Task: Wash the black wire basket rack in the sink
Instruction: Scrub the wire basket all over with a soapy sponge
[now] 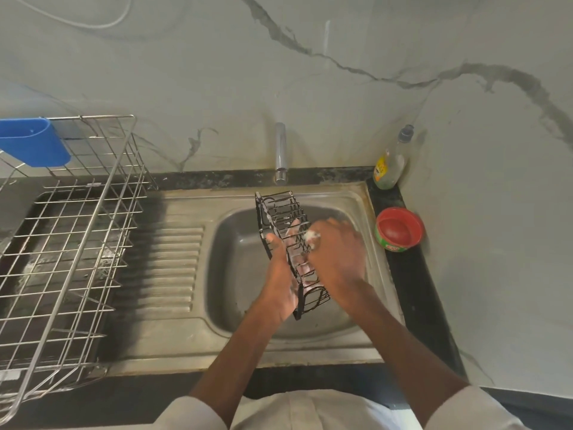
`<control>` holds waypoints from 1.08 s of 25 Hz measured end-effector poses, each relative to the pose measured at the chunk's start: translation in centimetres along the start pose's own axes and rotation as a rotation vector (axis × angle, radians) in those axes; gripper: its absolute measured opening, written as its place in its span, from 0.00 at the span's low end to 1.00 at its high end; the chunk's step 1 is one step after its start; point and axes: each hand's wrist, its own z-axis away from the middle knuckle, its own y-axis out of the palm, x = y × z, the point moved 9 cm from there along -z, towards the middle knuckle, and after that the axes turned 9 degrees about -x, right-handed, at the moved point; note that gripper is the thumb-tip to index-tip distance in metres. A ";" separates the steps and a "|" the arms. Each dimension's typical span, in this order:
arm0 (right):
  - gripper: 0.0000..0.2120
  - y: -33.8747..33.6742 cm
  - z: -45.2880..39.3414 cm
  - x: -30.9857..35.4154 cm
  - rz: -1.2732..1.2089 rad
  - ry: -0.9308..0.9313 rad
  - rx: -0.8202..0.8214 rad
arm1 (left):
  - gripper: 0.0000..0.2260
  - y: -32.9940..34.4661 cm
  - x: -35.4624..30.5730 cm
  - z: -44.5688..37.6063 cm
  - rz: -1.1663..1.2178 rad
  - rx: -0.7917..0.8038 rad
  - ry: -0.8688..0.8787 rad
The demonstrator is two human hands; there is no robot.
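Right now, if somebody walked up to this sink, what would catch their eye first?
First, the two hands over the sink basin: the left hand holds the black wire basket rack tilted above the bowl, while the right hand rubs it with something white and sudsy. Next, the big steel dish rack with its blue cup on the left, and the red tub on the right counter.

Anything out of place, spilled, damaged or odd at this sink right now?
Nothing alarming. The black wire rack is held tilted over the sink, the left hand gripping its side while the right hand rubs it with something white and foamy. The tap shows no water running. The backsplash edge behind it looks stained.
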 end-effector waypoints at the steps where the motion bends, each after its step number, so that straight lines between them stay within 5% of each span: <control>1: 0.15 -0.1 -0.2 -0.3 -0.009 0.045 -0.033 | 0.38 0.0 -0.2 0.0 0.006 0.001 -0.001; 5: 0.09 1.3 0.1 2.8 -0.088 -0.107 0.075 | 0.39 -0.5 0.4 -0.5 0.002 -0.021 -0.037; 8: 0.15 0.5 -1.1 1.1 0.017 -0.032 0.011 | 0.40 -0.5 0.1 -1.0 -0.011 0.003 -0.022; 11: 0.20 0.7 1.2 1.9 -0.046 -0.252 0.070 | 0.40 -0.4 -0.6 -1.0 0.020 -0.001 -0.013; 15: 0.20 -0.8 3.2 -1.7 -0.039 -0.031 -0.122 | 0.42 -0.4 -0.9 -1.2 -0.013 -0.012 0.000; 19: 0.17 0.5 3.5 0.6 -0.224 -0.098 -0.033 | 0.46 -0.3 -0.1 -0.5 -0.013 0.027 -0.078; 27: 0.12 0.6 1.2 5.1 -0.095 -0.288 0.147 | 0.48 -0.5 -1.3 1.0 0.104 0.108 -0.088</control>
